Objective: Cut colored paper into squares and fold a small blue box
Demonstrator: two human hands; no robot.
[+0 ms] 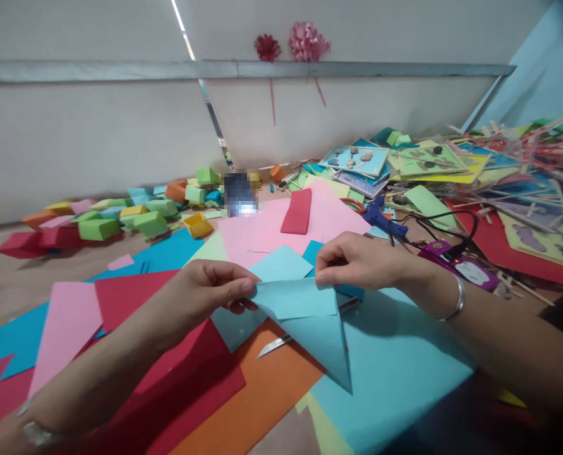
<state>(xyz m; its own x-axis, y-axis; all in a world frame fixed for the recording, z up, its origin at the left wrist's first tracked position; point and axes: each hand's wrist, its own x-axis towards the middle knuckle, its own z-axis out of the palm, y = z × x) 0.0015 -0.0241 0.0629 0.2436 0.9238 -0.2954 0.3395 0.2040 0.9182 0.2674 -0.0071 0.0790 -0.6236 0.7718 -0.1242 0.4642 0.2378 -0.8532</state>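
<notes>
Together, both hands stretch the top edge of a folded light-blue paper (304,316) between them: the left hand (215,284) pinches its left corner between thumb and fingers, the right hand (350,260) pinches near the right end. The paper's pointed lower corner hangs toward the wearer, over the border between the orange sheet (262,395) and the large light-blue sheet (404,354). A cutter blade (274,345) juts out beneath its slanting left edge (the rest mostly hidden). Between the forearms there is room over flat sheets; beyond the right hand, a blue glue gun (383,218) crowds the space.
</notes>
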